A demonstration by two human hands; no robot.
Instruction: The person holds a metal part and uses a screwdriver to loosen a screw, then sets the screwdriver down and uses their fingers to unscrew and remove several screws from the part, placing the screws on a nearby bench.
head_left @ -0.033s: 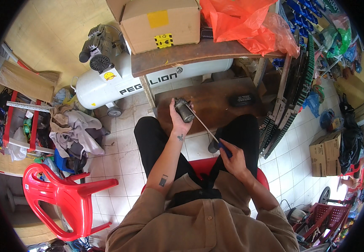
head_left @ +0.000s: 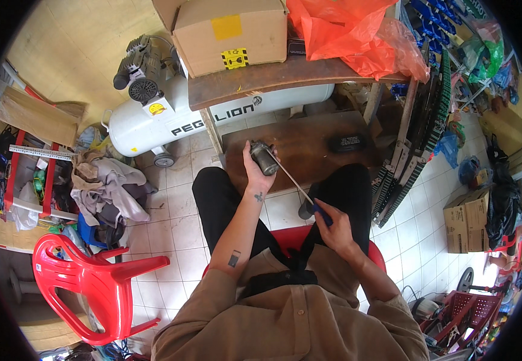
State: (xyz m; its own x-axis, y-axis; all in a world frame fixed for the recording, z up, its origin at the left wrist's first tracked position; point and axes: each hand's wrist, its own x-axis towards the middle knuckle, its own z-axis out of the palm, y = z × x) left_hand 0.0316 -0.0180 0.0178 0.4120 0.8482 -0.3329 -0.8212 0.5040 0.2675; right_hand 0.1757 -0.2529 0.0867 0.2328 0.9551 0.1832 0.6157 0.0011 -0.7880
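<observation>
A small dark metal cylinder (head_left: 265, 160), much like an electric motor, rests in my left hand (head_left: 255, 175) above the gap between my knees. The fingers are closed round it, and it tilts a little. My right hand (head_left: 336, 231), lower and to the right, grips the blue handle of a long-shafted screwdriver (head_left: 295, 184). Its thin shaft slants up and left to the cylinder's upper right side. Whether the tip touches the cylinder or sits in a screw is too small to tell.
Ahead stands a wooden table (head_left: 237, 90) with a cardboard box (head_left: 231, 39) and an orange plastic bag (head_left: 351, 36). A white air compressor (head_left: 152, 123) lies behind it. A red plastic chair (head_left: 71, 283) is at left, black toothed rails (head_left: 414, 141) lean at right, and cartons (head_left: 466, 222) sit beyond.
</observation>
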